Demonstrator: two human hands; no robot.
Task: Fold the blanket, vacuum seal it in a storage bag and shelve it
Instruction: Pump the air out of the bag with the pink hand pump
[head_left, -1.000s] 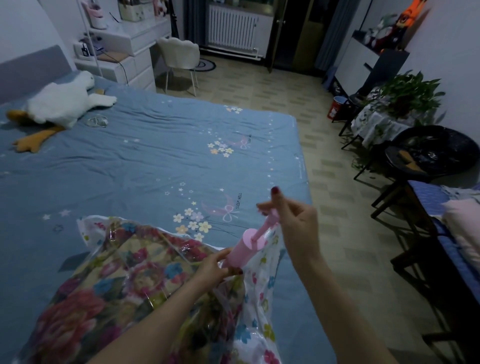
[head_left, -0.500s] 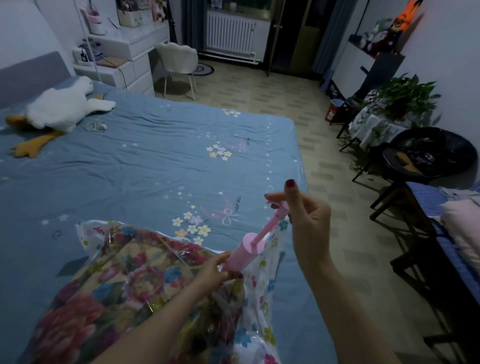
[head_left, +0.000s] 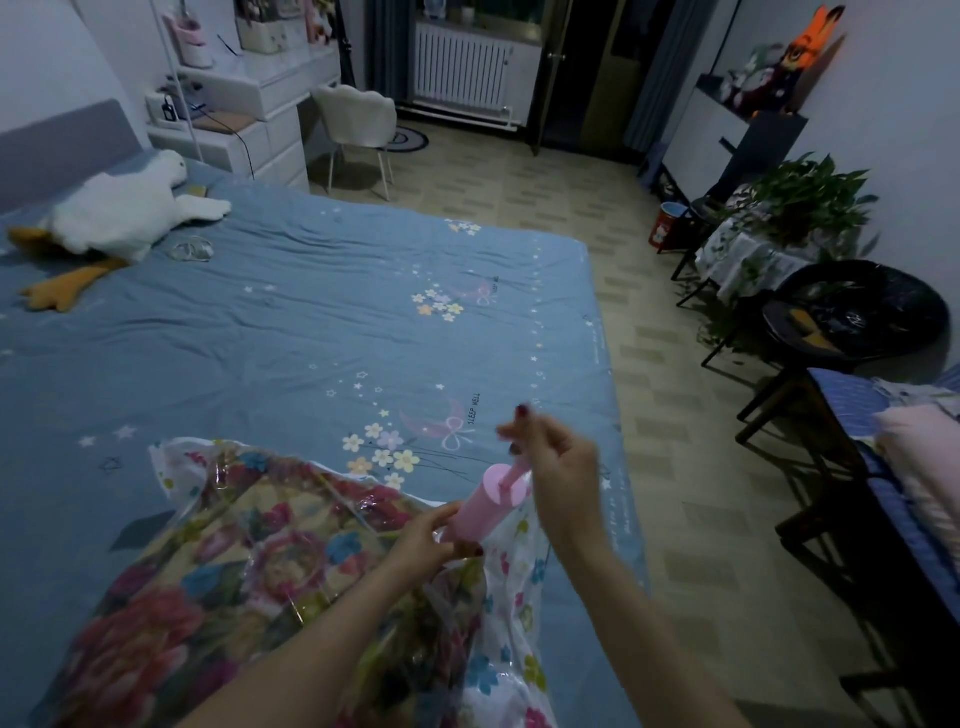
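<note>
Down on the blue bed (head_left: 311, 322), seen from the head camera, a floral blanket (head_left: 197, 597) lies inside a clear, flower-printed storage bag (head_left: 498, 613) at the near edge of the mattress. A pink hand pump (head_left: 485, 506) stands tilted on the bag, its lower end against the plastic. The left hand (head_left: 423, 540) wraps its fingers round the base of the pump's barrel, holding it against the bag. The right hand (head_left: 558, 462) is blurred; its fingers are curled around the pump's handle above the barrel, with a short stretch of pink rod showing between handle and barrel. Both forearms reach in from the bottom of the view.

Farther up the bed a white plush goose (head_left: 119, 213) with orange feet lies near the grey headboard (head_left: 62, 145). Beyond the bed stand a white dresser (head_left: 260, 114), a white chair (head_left: 358, 124) and a radiator (head_left: 462, 67). To the right, across the tiled floor, are a leafy plant (head_left: 800, 202), a black round chair (head_left: 862, 312) and a pink folded cloth (head_left: 924, 452) at the frame's edge
</note>
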